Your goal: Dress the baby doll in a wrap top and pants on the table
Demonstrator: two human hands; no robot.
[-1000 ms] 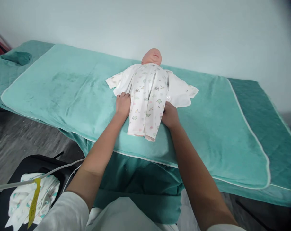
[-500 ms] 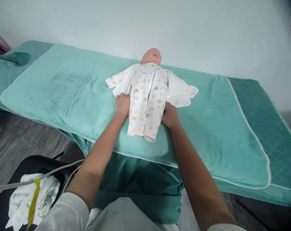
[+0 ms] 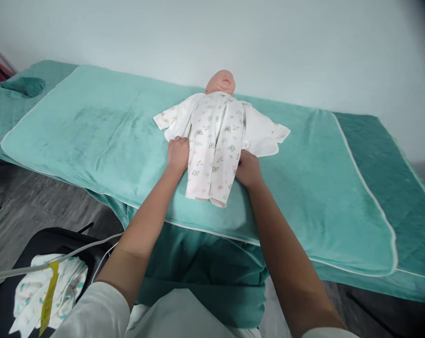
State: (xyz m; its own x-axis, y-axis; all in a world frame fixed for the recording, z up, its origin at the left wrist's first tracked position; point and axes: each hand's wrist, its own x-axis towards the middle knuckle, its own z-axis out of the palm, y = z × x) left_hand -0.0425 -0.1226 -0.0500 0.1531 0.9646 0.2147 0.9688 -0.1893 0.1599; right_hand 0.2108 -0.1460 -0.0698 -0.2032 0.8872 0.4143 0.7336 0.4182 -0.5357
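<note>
A baby doll [image 3: 222, 82] lies on its back on the green bed cover, its head toward the wall. It has on a white baby shirt [image 3: 260, 129] with the sleeves spread to both sides. Patterned white baby trousers [image 3: 201, 141] cover its front and legs. My left hand [image 3: 178, 152] is closed at the left edge of the trousers, knuckles up. On the opposite edge, my right hand [image 3: 248, 168] is closed too, its fingertips hidden under the cloth. The doll's own hands and feet are covered by the clothes.
The green cover [image 3: 110, 122] with white piping spreads over the long bed against a pale wall. At lower left, a black chair [image 3: 47, 239] holds a crumpled patterned cloth [image 3: 70, 286]. A pale cable [image 3: 18, 271] with a yellow tag [image 3: 49, 300] crosses over it.
</note>
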